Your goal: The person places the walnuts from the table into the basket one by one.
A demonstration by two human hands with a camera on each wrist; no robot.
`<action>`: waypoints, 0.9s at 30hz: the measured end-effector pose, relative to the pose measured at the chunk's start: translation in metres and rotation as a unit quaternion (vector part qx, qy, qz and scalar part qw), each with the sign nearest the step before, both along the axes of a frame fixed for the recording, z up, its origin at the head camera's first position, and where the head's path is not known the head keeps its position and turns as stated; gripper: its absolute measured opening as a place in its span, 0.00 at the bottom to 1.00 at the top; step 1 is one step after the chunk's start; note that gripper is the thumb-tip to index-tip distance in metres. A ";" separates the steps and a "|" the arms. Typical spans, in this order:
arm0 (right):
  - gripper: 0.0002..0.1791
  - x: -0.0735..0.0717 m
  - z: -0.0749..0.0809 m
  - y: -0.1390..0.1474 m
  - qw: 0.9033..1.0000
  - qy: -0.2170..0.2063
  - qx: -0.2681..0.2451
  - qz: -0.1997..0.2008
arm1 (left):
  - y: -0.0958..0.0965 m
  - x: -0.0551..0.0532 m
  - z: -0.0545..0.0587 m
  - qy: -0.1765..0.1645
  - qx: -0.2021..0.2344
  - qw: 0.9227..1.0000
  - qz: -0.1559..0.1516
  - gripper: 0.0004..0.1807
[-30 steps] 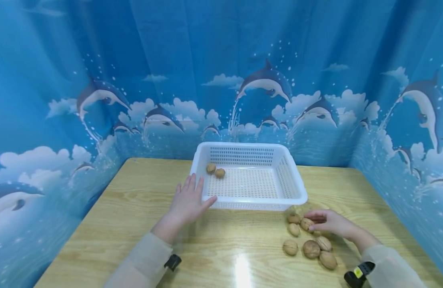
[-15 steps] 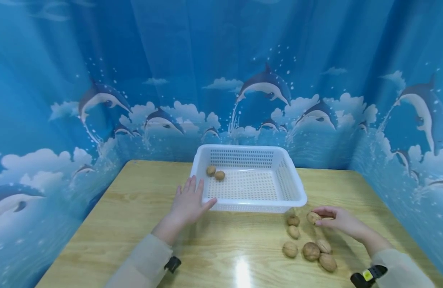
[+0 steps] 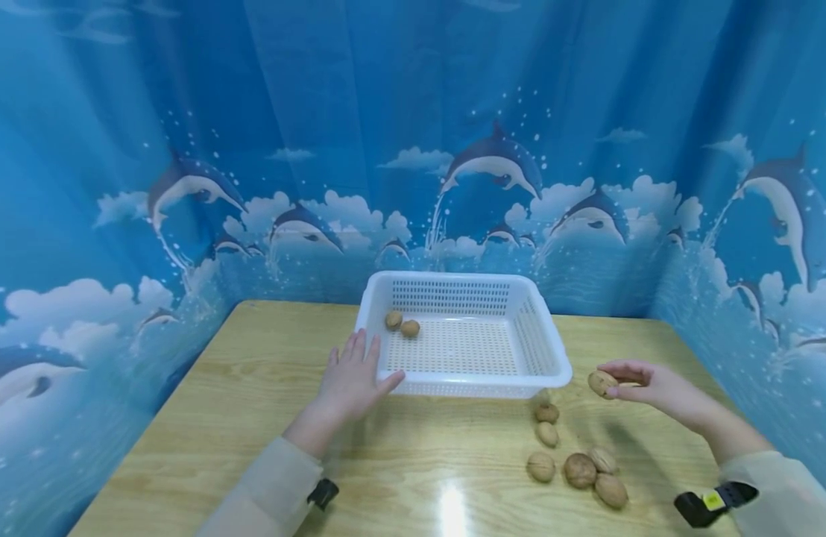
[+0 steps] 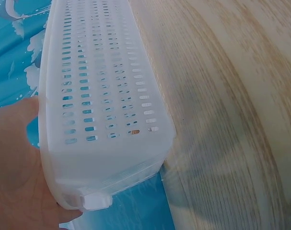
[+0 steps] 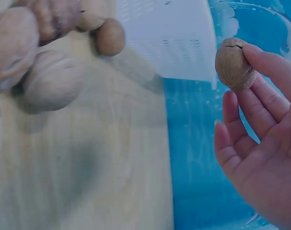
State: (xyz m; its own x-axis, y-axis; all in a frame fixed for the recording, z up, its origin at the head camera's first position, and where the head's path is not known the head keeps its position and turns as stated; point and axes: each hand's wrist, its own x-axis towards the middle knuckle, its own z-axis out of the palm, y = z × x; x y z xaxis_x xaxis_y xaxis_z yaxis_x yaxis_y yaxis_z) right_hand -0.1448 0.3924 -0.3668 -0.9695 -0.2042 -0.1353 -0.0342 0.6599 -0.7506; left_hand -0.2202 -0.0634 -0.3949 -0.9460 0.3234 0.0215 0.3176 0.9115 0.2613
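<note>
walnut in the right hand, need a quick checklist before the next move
1. Walnut pinched by the fingers of the right hand: ok
2. Walnut raised off the table: ok
3. Left hand touching the basket at its near left corner: ok
4. Room in basket: ok, only two walnuts inside
5. Walnut over basket: not ok, outside its right end
6. Shell sound under its dark line: cannot tell

wooden table [image 3: 252, 388] — white basket [image 3: 476, 382], six walnuts [image 3: 580, 470]

Head view: high, facing forward and down at the white slotted basket [image 3: 460, 349]. Left wrist view: close outside its wall. Right wrist view: right of it, near a walnut [image 5: 233, 66] the head view shares.
</note>
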 end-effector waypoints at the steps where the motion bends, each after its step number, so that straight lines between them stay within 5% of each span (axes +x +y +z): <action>1: 0.30 -0.001 0.004 -0.001 1.000 0.000 0.001 -0.001 | 0.000 0.000 0.000 0.000 0.000 1.000 -0.001 0.46; 7: 0.31 -0.008 0.028 -0.012 1.000 0.021 0.007 0.013 | -0.001 0.001 0.001 -0.001 0.000 1.000 -0.003 0.46; 13: 0.31 -0.020 0.035 -0.028 0.999 0.025 0.007 0.024 | -0.002 0.000 -0.002 0.001 0.004 1.000 -0.006 0.46; 27: 0.34 -0.085 0.035 -0.082 0.996 -0.012 -0.080 0.026 | 0.000 -0.003 -0.005 0.002 -0.006 1.000 -0.003 0.47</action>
State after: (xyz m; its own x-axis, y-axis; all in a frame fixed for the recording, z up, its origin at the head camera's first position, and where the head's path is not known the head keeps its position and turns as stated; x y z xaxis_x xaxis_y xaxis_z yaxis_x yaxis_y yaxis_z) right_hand -0.2298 0.3101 -0.3320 -0.9543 -0.2739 -0.1196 -0.0461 0.5302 -0.8466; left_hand -0.2235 -0.0638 -0.4001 -0.9438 0.3299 0.0222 0.3248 0.9125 0.2485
